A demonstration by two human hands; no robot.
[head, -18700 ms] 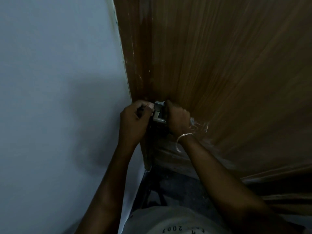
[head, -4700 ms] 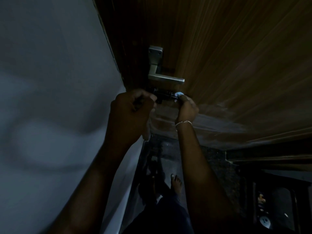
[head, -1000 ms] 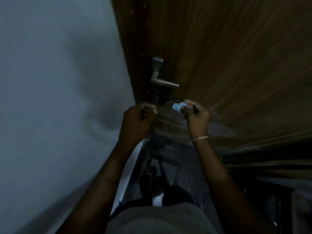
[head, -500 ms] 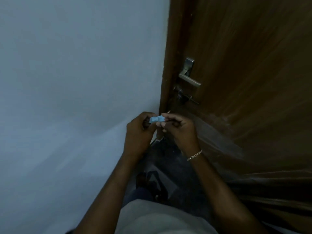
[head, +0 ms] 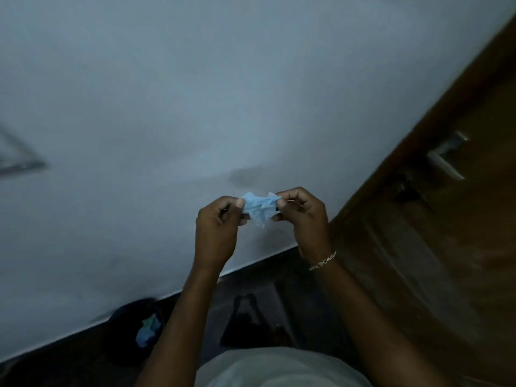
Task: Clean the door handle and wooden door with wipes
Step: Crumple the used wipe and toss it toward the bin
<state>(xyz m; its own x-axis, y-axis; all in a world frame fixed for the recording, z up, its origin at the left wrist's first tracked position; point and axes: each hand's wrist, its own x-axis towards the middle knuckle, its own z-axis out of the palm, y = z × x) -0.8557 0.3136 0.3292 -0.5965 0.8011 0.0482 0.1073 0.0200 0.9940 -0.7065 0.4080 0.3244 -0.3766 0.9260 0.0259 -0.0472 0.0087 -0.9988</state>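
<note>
Away from the door now, both hands have swung left and sit before the pale wall (head: 167, 107), with the door handle (head: 446, 159) off at the right edge. Left hand (head: 216, 227) and right hand (head: 303, 216) each pinch one end of the crumpled blue wipe (head: 258, 208), fingers closed tight on it. It stretches roughly side to side between them, a loose tail drooping down. Pull too hard while opening it and, I reckon, it tears or slips free to the floor (head: 251, 303). Wooden door (head: 446, 247) waits, well apart.
</note>
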